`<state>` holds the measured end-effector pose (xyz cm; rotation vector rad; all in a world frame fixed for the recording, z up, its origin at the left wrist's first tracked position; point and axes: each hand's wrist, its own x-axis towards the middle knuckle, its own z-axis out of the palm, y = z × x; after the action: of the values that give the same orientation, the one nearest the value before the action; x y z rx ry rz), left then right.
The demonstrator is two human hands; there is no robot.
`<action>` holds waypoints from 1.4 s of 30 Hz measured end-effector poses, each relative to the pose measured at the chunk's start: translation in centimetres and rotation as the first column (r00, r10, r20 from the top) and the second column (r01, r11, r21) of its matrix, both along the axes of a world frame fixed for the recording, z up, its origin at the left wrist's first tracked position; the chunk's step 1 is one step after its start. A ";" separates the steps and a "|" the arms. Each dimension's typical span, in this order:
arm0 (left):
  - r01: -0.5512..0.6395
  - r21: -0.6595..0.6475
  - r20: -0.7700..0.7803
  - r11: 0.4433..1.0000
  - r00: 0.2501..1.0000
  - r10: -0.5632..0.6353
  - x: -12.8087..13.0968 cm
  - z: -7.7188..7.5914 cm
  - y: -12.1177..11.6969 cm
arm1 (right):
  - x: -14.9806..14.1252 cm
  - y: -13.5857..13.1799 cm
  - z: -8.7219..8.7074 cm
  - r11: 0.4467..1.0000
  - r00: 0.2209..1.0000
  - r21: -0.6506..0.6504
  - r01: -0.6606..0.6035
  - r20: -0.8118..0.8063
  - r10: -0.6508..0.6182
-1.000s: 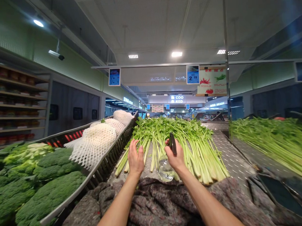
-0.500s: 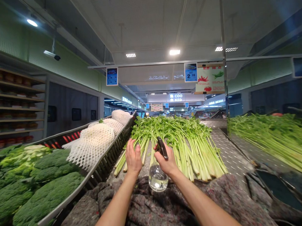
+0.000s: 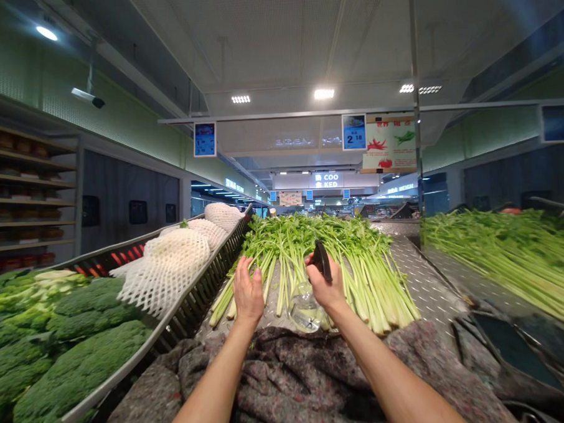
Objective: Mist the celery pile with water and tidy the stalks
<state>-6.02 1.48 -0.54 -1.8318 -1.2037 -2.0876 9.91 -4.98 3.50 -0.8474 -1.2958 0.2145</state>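
My right hand (image 3: 328, 285) grips a spray bottle (image 3: 305, 309) by its neck and black trigger head. The bottle is clear, with some liquid showing in its base, and it hangs tilted above the near ends of the celery. My left hand (image 3: 248, 291) is raised with fingers apart and holds nothing, over the left side of the celery. Long green celery stalks (image 3: 360, 289) lie side by side on a textured metal shelf (image 3: 429, 280), leaves at the far end and pale cut ends towards me.
A black crate (image 3: 183, 309) on the left holds broccoli (image 3: 83, 357) and produce in white foam nets (image 3: 172, 260). A grey felt blanket (image 3: 289, 379) lies bunched along the front. On the right, a mirror (image 3: 499, 252) reflects the celery. Price signs (image 3: 354, 132) hang above.
My right hand has moved right and slightly up with the spray bottle, which now sits over the celery rather than the blanket. My left hand has barely moved.
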 end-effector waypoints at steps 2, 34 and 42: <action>0.001 -0.001 -0.003 1.000 1.000 -0.001 0.0 -0.1 0.0 | 0.1 0.0 -0.1 1.000 1.000 -0.019 0.016 0.015 -0.016; 0.003 -0.020 -0.081 1.000 0.997 -0.005 1.5 -0.7 0.1 | 8.3 0.0 -0.5 0.966 0.968 -0.090 0.242 0.082 -0.235; -0.003 -0.049 -0.092 0.999 0.996 -0.001 1.8 -0.5 -0.1 | 7.3 -0.6 -0.6 0.975 0.979 -0.092 0.202 0.018 -0.202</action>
<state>-4.27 1.41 -1.02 -1.9246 -1.2431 -1.9668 17.17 -5.58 2.91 -1.0545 -1.2051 0.1106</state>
